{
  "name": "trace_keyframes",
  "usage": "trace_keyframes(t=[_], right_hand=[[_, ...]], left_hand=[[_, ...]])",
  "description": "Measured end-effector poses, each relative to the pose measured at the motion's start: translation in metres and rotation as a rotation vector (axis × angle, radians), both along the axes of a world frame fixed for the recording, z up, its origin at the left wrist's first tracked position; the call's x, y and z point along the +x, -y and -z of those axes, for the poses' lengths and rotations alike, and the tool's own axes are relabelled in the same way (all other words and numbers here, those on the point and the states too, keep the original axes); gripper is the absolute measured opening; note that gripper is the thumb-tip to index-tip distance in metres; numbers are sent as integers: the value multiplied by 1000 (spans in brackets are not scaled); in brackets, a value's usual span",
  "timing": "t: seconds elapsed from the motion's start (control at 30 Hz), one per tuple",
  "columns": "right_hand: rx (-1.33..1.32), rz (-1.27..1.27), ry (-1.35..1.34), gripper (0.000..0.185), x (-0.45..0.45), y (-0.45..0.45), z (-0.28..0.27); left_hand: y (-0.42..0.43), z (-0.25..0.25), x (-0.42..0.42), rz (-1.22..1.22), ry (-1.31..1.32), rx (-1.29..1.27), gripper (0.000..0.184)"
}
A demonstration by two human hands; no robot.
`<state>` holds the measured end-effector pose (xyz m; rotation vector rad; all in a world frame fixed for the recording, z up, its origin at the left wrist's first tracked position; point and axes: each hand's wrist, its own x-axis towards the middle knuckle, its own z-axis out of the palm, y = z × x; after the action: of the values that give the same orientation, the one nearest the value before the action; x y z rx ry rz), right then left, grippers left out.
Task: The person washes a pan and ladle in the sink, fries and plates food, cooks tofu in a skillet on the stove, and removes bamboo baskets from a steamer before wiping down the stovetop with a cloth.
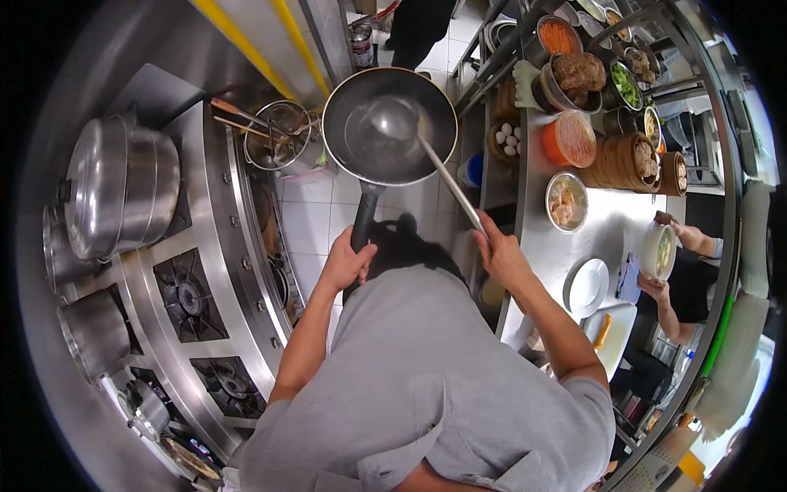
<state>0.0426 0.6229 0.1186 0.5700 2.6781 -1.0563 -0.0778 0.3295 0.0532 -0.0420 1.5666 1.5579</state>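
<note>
A dark frying pan (348, 160) with a light rim is held out ahead of my body, over the floor. My left hand (348, 261) is wrapped round its black handle (366, 215). In my right hand (498, 252) is a long pale-handled utensil (449, 182), which slants up and left over the pan's rim. Its far end is inside the pan, near the right wall, and too blurred to name its kind. A bright round sheen lies in the middle of the pan; I cannot tell whether it is liquid or reflected light.
Left is a steel stove (156, 279) with burners and a large lidded pot (123, 189). Right, a steel counter (533, 209) bears bowls of food, a bamboo steamer (616, 162) and white plates (588, 287). Across it, another person's hands hold a bowl (658, 252). Eggs (508, 138) sit below.
</note>
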Motion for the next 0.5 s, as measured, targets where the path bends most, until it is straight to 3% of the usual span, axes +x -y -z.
trace_keyframes(t=[0.5], right_hand=[[-70,147,168,41,-62,-22,-8]], left_hand=[[-56,22,-117,112,27,43,20]])
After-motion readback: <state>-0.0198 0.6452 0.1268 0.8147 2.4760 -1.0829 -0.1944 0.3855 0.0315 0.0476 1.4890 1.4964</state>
